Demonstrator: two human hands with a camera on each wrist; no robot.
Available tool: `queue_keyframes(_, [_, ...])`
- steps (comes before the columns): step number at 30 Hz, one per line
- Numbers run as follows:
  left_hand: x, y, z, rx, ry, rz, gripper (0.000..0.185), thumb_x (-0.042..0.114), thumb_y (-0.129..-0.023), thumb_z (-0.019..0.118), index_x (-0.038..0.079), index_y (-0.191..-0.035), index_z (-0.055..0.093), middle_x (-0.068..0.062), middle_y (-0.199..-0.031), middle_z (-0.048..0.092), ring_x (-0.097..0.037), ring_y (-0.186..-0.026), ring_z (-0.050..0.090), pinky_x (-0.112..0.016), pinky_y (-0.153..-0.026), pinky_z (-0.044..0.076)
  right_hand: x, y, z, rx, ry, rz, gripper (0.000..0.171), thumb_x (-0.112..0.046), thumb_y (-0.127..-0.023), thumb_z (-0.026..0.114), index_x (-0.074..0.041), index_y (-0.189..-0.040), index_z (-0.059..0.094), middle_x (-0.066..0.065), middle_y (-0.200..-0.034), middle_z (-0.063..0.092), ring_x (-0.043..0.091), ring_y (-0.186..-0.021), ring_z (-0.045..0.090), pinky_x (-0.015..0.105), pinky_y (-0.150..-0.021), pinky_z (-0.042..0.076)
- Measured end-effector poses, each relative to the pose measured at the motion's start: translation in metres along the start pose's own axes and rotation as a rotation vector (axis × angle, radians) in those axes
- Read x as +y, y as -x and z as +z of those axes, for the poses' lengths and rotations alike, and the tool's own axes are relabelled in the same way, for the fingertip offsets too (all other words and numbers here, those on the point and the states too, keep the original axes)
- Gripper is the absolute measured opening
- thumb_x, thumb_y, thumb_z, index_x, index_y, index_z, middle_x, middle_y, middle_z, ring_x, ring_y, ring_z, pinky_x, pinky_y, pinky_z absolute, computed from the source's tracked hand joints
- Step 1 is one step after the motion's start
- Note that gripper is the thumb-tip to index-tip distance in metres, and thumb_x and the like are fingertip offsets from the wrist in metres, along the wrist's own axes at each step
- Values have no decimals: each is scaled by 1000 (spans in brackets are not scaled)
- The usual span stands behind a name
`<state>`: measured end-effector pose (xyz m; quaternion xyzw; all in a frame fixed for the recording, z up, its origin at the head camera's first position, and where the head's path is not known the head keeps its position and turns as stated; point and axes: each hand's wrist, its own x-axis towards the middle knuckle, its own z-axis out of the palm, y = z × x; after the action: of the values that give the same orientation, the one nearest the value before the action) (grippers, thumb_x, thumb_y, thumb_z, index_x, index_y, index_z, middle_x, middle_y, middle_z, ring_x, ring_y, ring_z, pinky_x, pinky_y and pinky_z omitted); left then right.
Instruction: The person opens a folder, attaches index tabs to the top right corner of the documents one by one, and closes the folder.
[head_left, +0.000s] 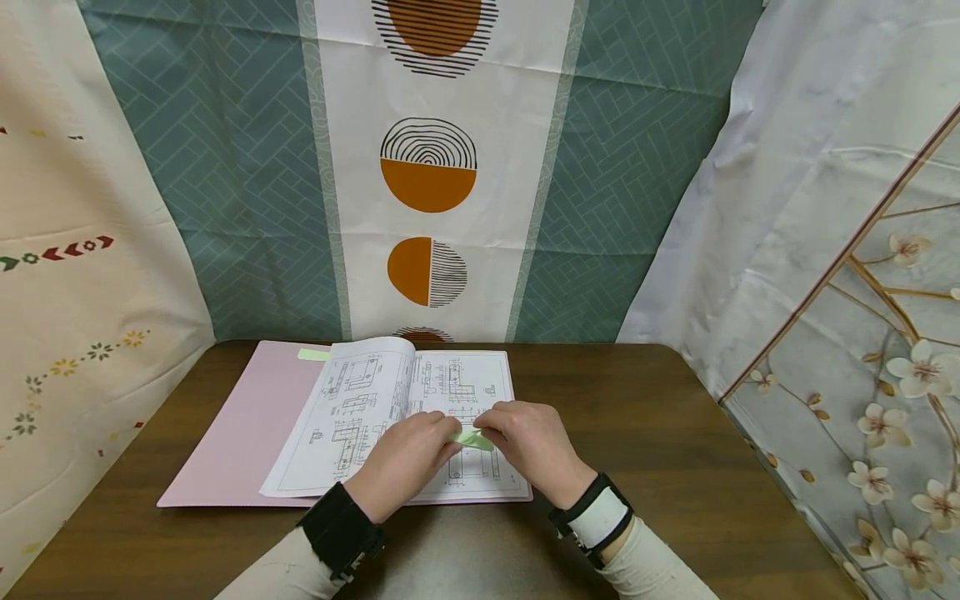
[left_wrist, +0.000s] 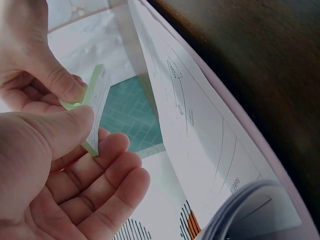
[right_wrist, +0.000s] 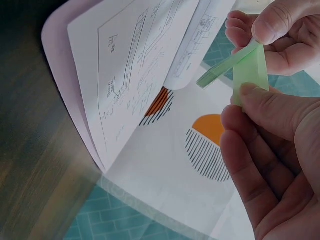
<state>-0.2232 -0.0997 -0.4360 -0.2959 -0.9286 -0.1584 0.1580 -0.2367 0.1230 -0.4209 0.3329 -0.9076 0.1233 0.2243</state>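
Note:
Over the open booklet (head_left: 345, 417) of printed technical drawings, both hands meet at a small light green sticky-note pad (head_left: 472, 438). My left hand (head_left: 408, 450) pinches the pad between thumb and fingers, and the pad's printed back (left_wrist: 101, 100) shows in the left wrist view. My right hand (head_left: 536, 442) pinches a green sheet (right_wrist: 252, 70) by its end. In the right wrist view that sheet stands at an angle away from the pad, and the two still meet near the left thumb.
The booklet lies on a larger pink folder (head_left: 240, 425) on the dark wooden table (head_left: 615, 417). A light green note (head_left: 313, 354) is on the folder's upper edge. One booklet page curls up near the spine. Patterned cloths hang behind and at both sides.

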Motion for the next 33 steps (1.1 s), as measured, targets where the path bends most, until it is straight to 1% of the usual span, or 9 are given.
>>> queue_keyframes(4, [0, 0, 0, 1, -2, 7, 17, 21, -97, 88, 14, -109, 78, 5, -92, 71, -10, -79, 60, -32, -73, 55, 0, 1, -1, 12, -28, -7, 21, -15, -86, 97, -21, -104, 88, -7, -94, 82, 8, -80, 73, 26, -72, 59])
queue_keyframes(8, [0, 1, 0, -3, 0, 6, 18, 21, -97, 89, 14, -109, 78, 4, -93, 71, -11, -80, 62, -33, -73, 56, 2, 1, 0, 21, -52, -14, 17, -18, -87, 95, -20, -103, 89, -8, -91, 81, 7, -78, 71, 26, -71, 58])
queue_keyframes(12, [1, 2, 0, 2, 0, 8, 17, 20, -97, 89, 14, -108, 78, 4, -92, 71, -12, -81, 63, -33, -73, 56, 1, 1, 1, 10, -56, -2, 13, -20, -91, 93, -20, -104, 88, -8, -92, 81, 6, -78, 71, 26, -71, 58])
queue_keyframes(16, [2, 2, 1, 14, -2, 18, 16, 19, -96, 89, 13, -106, 77, 4, -90, 70, -12, -80, 64, -33, -72, 55, 1, 0, 1, -3, -52, 4, 13, -18, -94, 91, -20, -107, 88, -7, -97, 82, 8, -83, 74, 28, -72, 59])
queue_keyframes(21, [3, 3, 1, 26, -12, 34, 17, 19, -96, 89, 13, -105, 76, 4, -90, 69, -12, -79, 64, -32, -70, 54, 0, 0, 3, -39, -45, 4, 12, -17, -97, 88, -21, -108, 87, -8, -100, 82, 7, -85, 73, 28, -72, 58])
queue_keyframes(27, [3, 3, 1, 27, -10, 44, 18, 19, -95, 90, 13, -104, 76, 5, -88, 68, -12, -78, 62, -32, -69, 53, 1, 1, 2, -44, -42, -14, 15, -16, -92, 93, -21, -105, 87, -9, -98, 81, 7, -85, 73, 28, -74, 59])
queue_keyframes(30, [4, 3, 2, 25, -12, 47, 18, 19, -95, 90, 14, -102, 75, 5, -87, 67, -12, -77, 62, -32, -68, 52, 2, 1, 1, -23, -51, -25, 15, -16, -90, 94, -22, -102, 87, -10, -96, 80, 7, -84, 72, 28, -75, 60])
queue_keyframes(33, [4, 3, 3, 25, -13, 48, 17, 20, -95, 90, 14, -100, 75, 5, -86, 67, -13, -77, 63, -33, -67, 52, 2, 1, 1, 5, -48, -35, 13, -16, -91, 93, -23, -100, 87, -12, -94, 78, 5, -83, 71, 28, -73, 59])
